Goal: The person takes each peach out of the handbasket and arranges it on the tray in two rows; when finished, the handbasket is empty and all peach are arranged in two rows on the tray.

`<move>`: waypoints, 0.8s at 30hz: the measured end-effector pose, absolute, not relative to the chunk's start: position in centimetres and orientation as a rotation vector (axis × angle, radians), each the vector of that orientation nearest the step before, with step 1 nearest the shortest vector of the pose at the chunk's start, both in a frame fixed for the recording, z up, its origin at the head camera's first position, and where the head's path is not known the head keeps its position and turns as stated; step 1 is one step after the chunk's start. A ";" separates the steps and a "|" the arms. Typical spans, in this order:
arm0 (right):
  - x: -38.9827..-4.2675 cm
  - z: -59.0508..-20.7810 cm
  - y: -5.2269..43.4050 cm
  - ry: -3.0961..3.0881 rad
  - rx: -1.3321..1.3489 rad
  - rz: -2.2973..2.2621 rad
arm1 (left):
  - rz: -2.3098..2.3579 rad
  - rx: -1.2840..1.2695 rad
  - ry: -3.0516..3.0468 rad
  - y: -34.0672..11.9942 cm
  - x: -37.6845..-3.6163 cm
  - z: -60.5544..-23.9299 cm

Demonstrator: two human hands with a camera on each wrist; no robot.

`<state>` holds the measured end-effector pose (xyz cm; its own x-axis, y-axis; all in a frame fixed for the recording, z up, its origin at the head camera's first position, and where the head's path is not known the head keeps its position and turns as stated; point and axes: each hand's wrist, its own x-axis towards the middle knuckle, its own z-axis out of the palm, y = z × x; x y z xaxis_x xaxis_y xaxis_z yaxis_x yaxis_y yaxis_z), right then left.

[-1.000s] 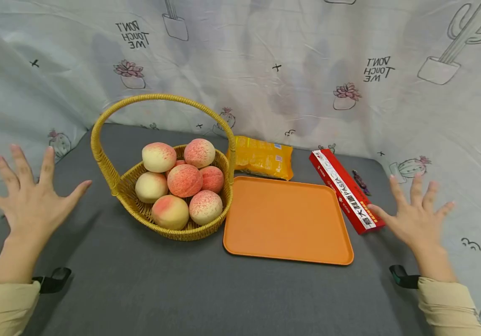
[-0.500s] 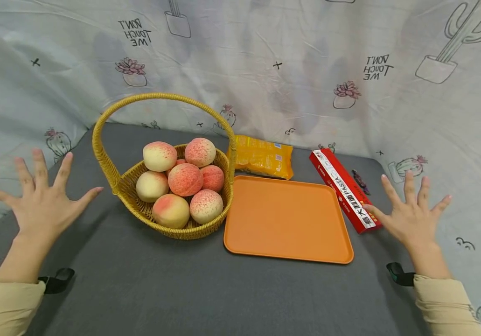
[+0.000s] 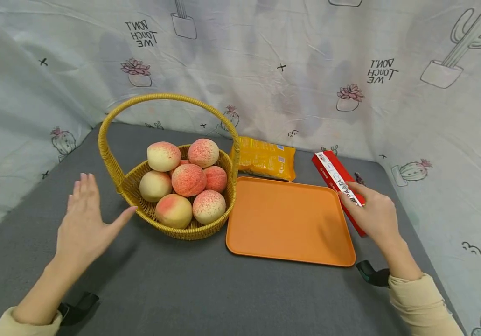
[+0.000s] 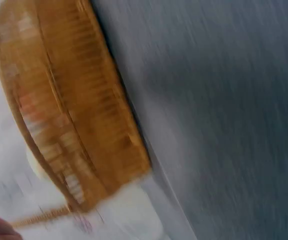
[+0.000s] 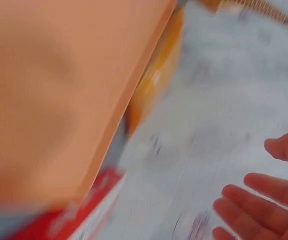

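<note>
Stage, outset: tray point(image 3: 282, 224) bare, peaches point(image 3: 187, 179) all in basket point(image 3: 206, 228); left hand point(image 3: 85, 224) spread, unladen; right hand point(image 3: 370, 212) reaching over pasta box point(image 3: 337, 175), grasp indeterminate.

I see a golden-yellow woven basket point(image 3: 181, 224) of cream peaches point(image 3: 174, 210) speckled red, a plain orange tray point(image 3: 286, 224), a yellow packet point(image 3: 265, 158), a red box point(image 3: 333, 173) with a white stripe, a grey desk point(image 3: 181, 289).
</note>
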<state>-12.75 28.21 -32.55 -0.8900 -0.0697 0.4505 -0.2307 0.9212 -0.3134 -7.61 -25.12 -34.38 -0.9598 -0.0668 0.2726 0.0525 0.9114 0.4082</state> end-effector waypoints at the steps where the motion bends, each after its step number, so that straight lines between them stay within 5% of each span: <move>1: -12.9 -32.8 27.3 -2.582 0.279 0.554 | -0.616 -0.017 -2.816 -24.5 -7.3 -34.5; 14: -15.8 -32.9 14.0 -2.273 0.974 0.871 | -0.652 -0.213 -2.940 -21.6 -7.2 -35.9; 24: -18.0 -31.2 5.6 -2.811 0.990 1.099 | -0.793 -0.186 -3.016 -22.0 -7.6 -35.6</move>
